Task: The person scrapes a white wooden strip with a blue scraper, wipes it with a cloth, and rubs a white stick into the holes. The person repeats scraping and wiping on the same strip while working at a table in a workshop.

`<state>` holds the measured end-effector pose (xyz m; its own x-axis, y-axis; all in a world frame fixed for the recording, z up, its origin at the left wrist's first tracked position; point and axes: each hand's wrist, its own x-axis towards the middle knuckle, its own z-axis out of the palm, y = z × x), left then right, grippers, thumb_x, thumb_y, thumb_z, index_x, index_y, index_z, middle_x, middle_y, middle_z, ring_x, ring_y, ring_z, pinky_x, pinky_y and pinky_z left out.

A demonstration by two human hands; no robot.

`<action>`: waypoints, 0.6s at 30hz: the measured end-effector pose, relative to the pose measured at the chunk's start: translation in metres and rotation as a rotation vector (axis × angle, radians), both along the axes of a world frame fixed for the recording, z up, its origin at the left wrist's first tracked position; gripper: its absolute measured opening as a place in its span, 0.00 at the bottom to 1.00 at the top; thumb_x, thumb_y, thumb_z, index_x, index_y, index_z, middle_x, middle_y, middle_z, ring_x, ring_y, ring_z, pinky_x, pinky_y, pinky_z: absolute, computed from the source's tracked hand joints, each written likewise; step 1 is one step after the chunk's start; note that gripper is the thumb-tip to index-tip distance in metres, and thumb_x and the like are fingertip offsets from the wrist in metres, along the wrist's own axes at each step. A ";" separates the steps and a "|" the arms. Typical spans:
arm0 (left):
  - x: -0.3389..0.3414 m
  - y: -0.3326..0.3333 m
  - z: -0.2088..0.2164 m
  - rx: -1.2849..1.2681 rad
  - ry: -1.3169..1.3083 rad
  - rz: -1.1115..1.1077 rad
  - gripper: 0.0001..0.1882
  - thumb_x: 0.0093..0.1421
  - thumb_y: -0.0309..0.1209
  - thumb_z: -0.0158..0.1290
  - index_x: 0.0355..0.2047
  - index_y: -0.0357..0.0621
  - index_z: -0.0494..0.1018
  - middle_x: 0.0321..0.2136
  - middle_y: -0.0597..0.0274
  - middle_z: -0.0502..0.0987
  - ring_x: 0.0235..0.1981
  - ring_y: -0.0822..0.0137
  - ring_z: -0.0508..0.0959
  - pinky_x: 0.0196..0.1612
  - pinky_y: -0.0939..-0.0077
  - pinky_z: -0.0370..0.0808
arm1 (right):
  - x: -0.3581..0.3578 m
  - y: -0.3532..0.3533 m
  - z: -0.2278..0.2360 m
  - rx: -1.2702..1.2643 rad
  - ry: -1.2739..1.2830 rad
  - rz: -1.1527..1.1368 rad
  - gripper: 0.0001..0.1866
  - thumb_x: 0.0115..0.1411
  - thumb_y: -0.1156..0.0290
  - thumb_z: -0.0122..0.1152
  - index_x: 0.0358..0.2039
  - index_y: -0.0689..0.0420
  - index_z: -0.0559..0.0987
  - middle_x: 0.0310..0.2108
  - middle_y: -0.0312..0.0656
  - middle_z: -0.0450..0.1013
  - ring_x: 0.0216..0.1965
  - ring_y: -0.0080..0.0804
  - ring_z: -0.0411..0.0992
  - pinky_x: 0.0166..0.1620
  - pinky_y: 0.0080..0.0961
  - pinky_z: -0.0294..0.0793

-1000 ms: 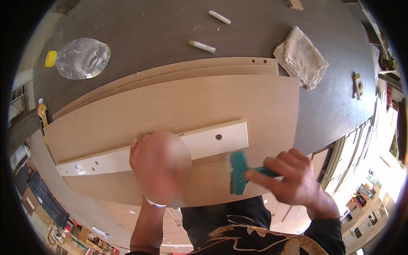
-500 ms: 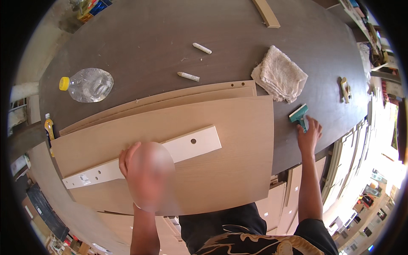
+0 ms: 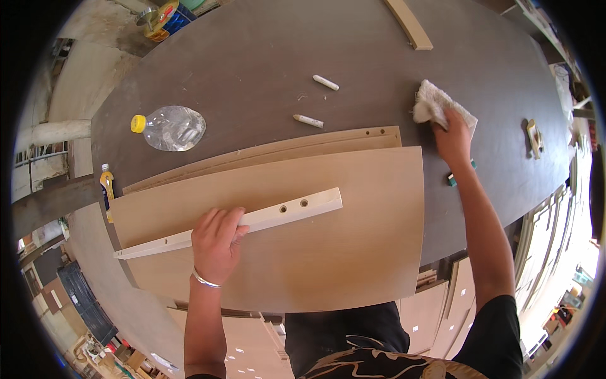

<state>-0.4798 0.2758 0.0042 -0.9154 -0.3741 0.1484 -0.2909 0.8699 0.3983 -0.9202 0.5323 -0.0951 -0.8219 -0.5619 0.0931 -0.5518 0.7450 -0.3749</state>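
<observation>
My left hand (image 3: 216, 246) is closed around the middle of a long white wooden strip (image 3: 297, 205). The strip stands on edge at a slant across a large light-brown board (image 3: 360, 240), its narrow side with two holes near the right end facing up. To the right, my right hand (image 3: 456, 140) grips a crumpled whitish cloth (image 3: 435, 101) on the dark table. A green scraper (image 3: 452, 180) lies below it, mostly hidden by my right wrist.
More brown panels (image 3: 382, 133) lie under the large board. On the dark table (image 3: 252, 69) are a clear bottle with a yellow cap (image 3: 177, 129), two white sticks (image 3: 308, 121), a short wooden piece (image 3: 534, 139) and a wood strip (image 3: 410, 25). A small yellow bottle (image 3: 107, 183) stands left.
My right hand has moved from beside the scraper up to the cloth and taken hold of it, bunching it. My left hand has turned the white strip from its broad face onto its edge.
</observation>
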 end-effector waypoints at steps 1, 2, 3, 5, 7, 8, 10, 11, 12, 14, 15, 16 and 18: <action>0.000 0.001 -0.002 -0.019 0.009 0.007 0.14 0.62 0.31 0.64 0.45 0.39 0.78 0.30 0.57 0.80 0.30 0.53 0.76 0.36 0.58 0.72 | -0.002 0.005 0.012 -0.161 -0.158 -0.215 0.09 0.61 0.72 0.67 0.42 0.56 0.83 0.39 0.42 0.80 0.47 0.43 0.79 0.49 0.42 0.76; 0.000 0.002 -0.003 -0.028 0.010 0.015 0.13 0.63 0.32 0.64 0.44 0.39 0.78 0.31 0.57 0.80 0.30 0.54 0.76 0.36 0.58 0.72 | -0.003 0.013 0.026 -0.319 -0.394 -0.407 0.09 0.63 0.72 0.65 0.44 0.57 0.83 0.39 0.40 0.81 0.47 0.39 0.80 0.47 0.39 0.77; 0.001 0.003 -0.004 -0.038 0.018 0.023 0.14 0.64 0.35 0.63 0.44 0.39 0.78 0.31 0.58 0.80 0.30 0.54 0.77 0.35 0.59 0.72 | -0.001 0.025 0.042 -0.589 -0.548 -0.454 0.12 0.64 0.72 0.63 0.48 0.59 0.82 0.43 0.42 0.80 0.51 0.36 0.78 0.50 0.36 0.77; 0.001 0.004 -0.004 -0.023 0.036 0.033 0.16 0.65 0.41 0.63 0.43 0.40 0.79 0.31 0.59 0.81 0.30 0.54 0.77 0.35 0.60 0.71 | 0.003 0.053 0.072 -1.111 -0.779 -0.544 0.20 0.69 0.68 0.60 0.59 0.63 0.76 0.56 0.45 0.75 0.60 0.36 0.74 0.61 0.37 0.75; -0.001 0.002 -0.004 -0.036 0.015 0.019 0.22 0.65 0.47 0.63 0.44 0.37 0.79 0.33 0.56 0.81 0.31 0.52 0.77 0.35 0.59 0.72 | 0.015 0.084 0.095 -1.442 -1.099 -0.463 0.26 0.73 0.65 0.57 0.68 0.61 0.69 0.65 0.47 0.71 0.67 0.41 0.70 0.70 0.45 0.71; -0.002 0.000 -0.005 -0.028 0.008 0.010 0.26 0.65 0.50 0.63 0.44 0.36 0.79 0.34 0.54 0.81 0.32 0.51 0.77 0.36 0.58 0.72 | 0.026 0.094 0.100 -1.489 -1.129 -0.428 0.26 0.73 0.66 0.57 0.68 0.61 0.68 0.65 0.47 0.71 0.67 0.42 0.70 0.70 0.46 0.71; -0.008 -0.009 -0.009 -0.052 0.010 0.008 0.28 0.64 0.54 0.63 0.44 0.37 0.80 0.35 0.55 0.80 0.33 0.52 0.76 0.36 0.58 0.72 | 0.048 0.106 0.103 -1.511 -1.120 -0.448 0.26 0.73 0.67 0.57 0.68 0.61 0.68 0.65 0.48 0.71 0.67 0.42 0.70 0.70 0.48 0.71; -0.010 -0.013 -0.011 -0.044 -0.007 0.022 0.29 0.63 0.56 0.63 0.43 0.37 0.80 0.36 0.55 0.79 0.33 0.52 0.76 0.36 0.58 0.72 | 0.060 0.107 0.102 -1.487 -1.081 -0.499 0.26 0.72 0.67 0.57 0.68 0.61 0.68 0.64 0.48 0.71 0.67 0.43 0.70 0.70 0.48 0.71; -0.011 -0.015 -0.013 -0.051 0.005 0.002 0.30 0.63 0.56 0.62 0.43 0.37 0.80 0.37 0.55 0.79 0.35 0.52 0.76 0.38 0.58 0.72 | 0.072 0.105 0.100 -1.480 -1.067 -0.505 0.27 0.72 0.68 0.58 0.68 0.61 0.67 0.64 0.48 0.71 0.67 0.43 0.70 0.69 0.49 0.71; -0.013 -0.019 -0.020 -0.017 0.001 0.001 0.30 0.64 0.57 0.61 0.43 0.37 0.80 0.40 0.54 0.78 0.38 0.51 0.76 0.40 0.58 0.72 | 0.096 0.101 0.101 -1.411 -1.038 -0.570 0.28 0.70 0.69 0.59 0.68 0.61 0.67 0.63 0.48 0.71 0.66 0.43 0.70 0.68 0.50 0.72; -0.013 -0.019 -0.023 -0.063 0.005 0.005 0.31 0.64 0.58 0.61 0.43 0.37 0.80 0.41 0.54 0.78 0.39 0.51 0.75 0.41 0.57 0.72 | 0.106 0.098 0.101 -1.384 -1.033 -0.563 0.28 0.69 0.70 0.60 0.68 0.61 0.67 0.63 0.48 0.71 0.65 0.43 0.70 0.68 0.50 0.72; -0.011 -0.019 -0.024 -0.092 0.006 0.008 0.31 0.64 0.58 0.60 0.44 0.37 0.80 0.42 0.54 0.77 0.40 0.51 0.75 0.43 0.56 0.72 | 0.115 0.096 0.102 -1.393 -1.011 -0.622 0.29 0.67 0.70 0.62 0.67 0.61 0.68 0.62 0.47 0.71 0.64 0.43 0.71 0.67 0.50 0.74; -0.009 -0.018 -0.026 -0.115 0.007 0.009 0.32 0.63 0.60 0.60 0.46 0.39 0.80 0.43 0.55 0.77 0.41 0.52 0.74 0.45 0.55 0.70 | 0.133 0.095 0.106 -1.366 -0.921 -0.725 0.28 0.67 0.72 0.61 0.66 0.62 0.69 0.60 0.46 0.73 0.62 0.42 0.73 0.64 0.47 0.76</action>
<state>-0.4886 0.2575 -0.0215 -0.9108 -0.3626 0.1974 -0.2967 0.9073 0.2979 -0.7876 0.6278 0.0109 -0.8940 -0.0294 -0.4472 0.4285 -0.3483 -0.8337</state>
